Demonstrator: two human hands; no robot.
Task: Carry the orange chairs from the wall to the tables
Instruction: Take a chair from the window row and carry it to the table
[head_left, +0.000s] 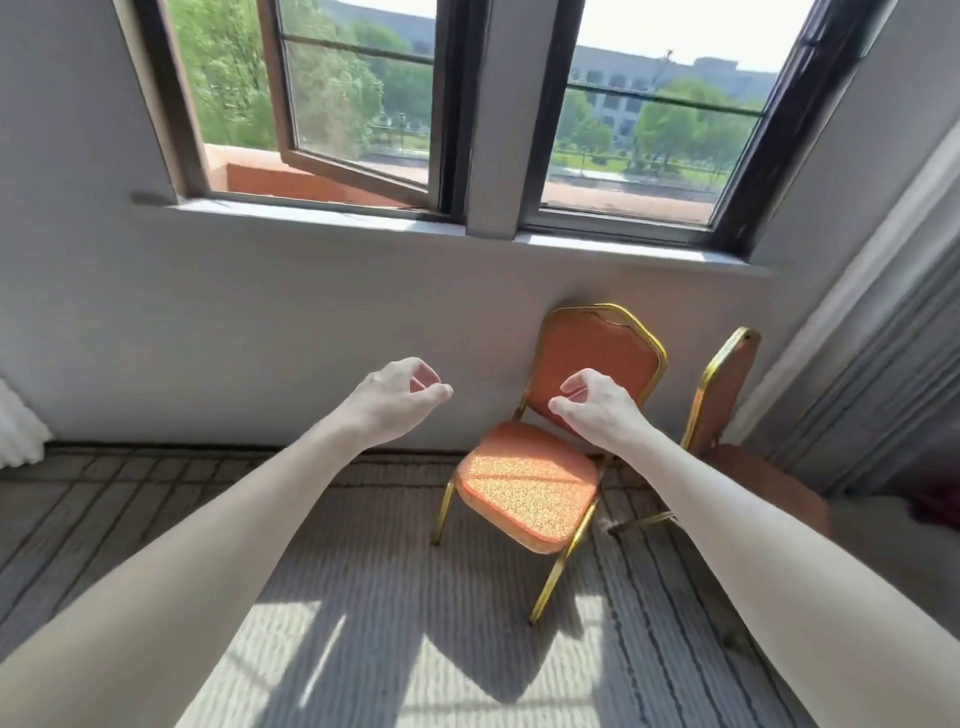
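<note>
An orange padded chair (530, 486) with a gold metal frame stands against the white wall below the window, its seat facing me. A second orange chair (727, 384) stands to its right, turned sideways, partly hidden by my right forearm. Both my arms are stretched forward. My left hand (397, 397) hovers left of the first chair in front of the wall, fingers loosely curled, holding nothing. My right hand (597, 400) hovers in front of the first chair's backrest, fingers loosely curled, not touching it.
A window (363, 114) with one pane swung open sits above the chairs over a grey sill. Grey curtains (883, 374) hang at the right. A striped grey carpet (363, 597) covers the floor, with sunlight patches. Something white (18, 431) shows at the left edge.
</note>
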